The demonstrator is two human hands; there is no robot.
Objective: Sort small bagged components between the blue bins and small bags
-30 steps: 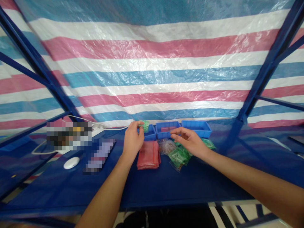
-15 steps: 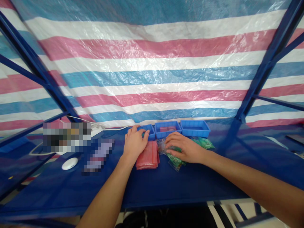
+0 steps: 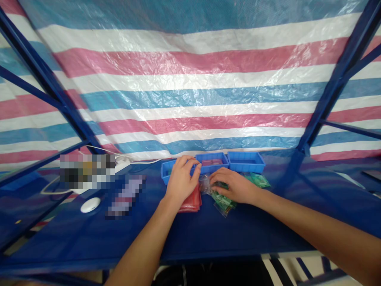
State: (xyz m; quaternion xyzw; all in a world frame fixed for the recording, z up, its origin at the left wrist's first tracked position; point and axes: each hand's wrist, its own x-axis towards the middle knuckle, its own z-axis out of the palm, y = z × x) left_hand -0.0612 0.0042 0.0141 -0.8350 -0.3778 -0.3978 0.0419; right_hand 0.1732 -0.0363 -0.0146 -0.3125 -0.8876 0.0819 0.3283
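Observation:
My left hand (image 3: 183, 178) is over the far part of a stack of red plastic bags (image 3: 190, 204), in front of the blue trays. Its fingers are bent, with the thumb apart, and I see nothing held. My right hand (image 3: 236, 186) rests on a pile of green packets (image 3: 224, 202) in clear plastic. Its fingers and thumb are curled around a dark green packet, partly hidden by the hand. Touching the right fingertips is crumpled clear plastic (image 3: 204, 184). The left blue tray (image 3: 164, 174) has something green inside, partly covered by my left hand.
The middle blue tray (image 3: 212, 157) holds reddish pieces, beside the right blue tray (image 3: 247, 159). More green packets (image 3: 259, 180) lie behind my right wrist. A white rounded object (image 3: 90, 205), a blurred-out item (image 3: 126, 196) and a white power strip (image 3: 122, 165) are on the left.
My left hand has lifted from the left tray and moved right, above the red bags. The right hand stays at the green packets. The view has shifted slightly.

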